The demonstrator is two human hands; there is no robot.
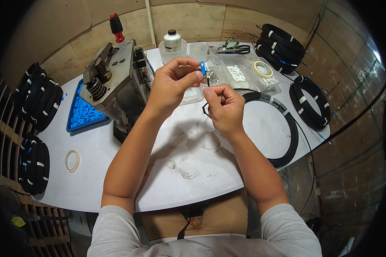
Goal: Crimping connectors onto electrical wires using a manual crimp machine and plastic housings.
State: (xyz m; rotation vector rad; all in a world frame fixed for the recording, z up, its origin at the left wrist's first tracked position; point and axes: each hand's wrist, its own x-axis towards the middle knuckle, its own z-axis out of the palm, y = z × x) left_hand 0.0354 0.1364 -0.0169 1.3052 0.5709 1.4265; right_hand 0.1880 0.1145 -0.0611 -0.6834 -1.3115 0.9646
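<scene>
Blue connector (203, 67) pinched in left hand (176, 82), black cable (208, 80) gripped in right hand (225, 108), above bench (201, 186).
Hands near each other, just apart; open room below them to front edge; metal press (126, 73) crowds left, black coil (293, 139) lies near right edge.

A dark-capped white bottle (173, 44) stands beyond the left hand (169, 85). Well left of that hand, a cream tape roll (67, 162) lies flat on the white table (90, 184).
</scene>
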